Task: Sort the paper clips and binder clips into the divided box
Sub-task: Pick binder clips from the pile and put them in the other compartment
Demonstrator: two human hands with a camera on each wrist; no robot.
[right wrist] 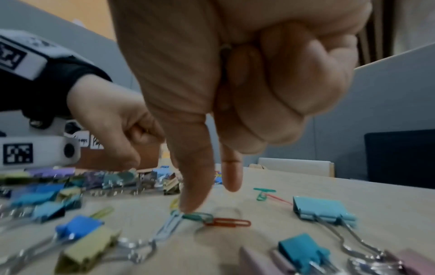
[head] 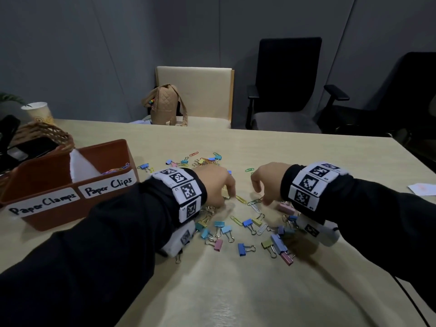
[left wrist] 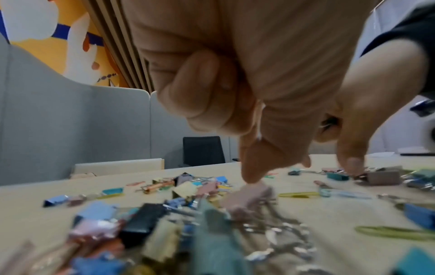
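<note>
Coloured paper clips and binder clips [head: 246, 223] lie scattered on the beige table. At the left stands the brown divided box [head: 59, 217], labelled "Paper Clamps" and "Paper Clips"; several clips [head: 115, 169] lie in the Paper Clips side. My left hand [head: 227, 197] [left wrist: 277, 171] points thumb and forefinger down at the pile, by a pink binder clip [left wrist: 254, 192]; I see nothing pinched. My right hand [head: 259, 197] [right wrist: 212, 198] has its thumb tip on a green paper clip [right wrist: 200, 216] that is chained to a red clip [right wrist: 228, 222]. Its forefinger hovers apart and its other fingers are curled.
A wicker basket [head: 47, 135] and a paper cup [head: 37, 112] stand behind the box. A tan bag [head: 165, 105] sits on a beige chair across the table, with black office chairs [head: 287, 79] to the right. A paper slip [head: 422, 188] lies at the right edge.
</note>
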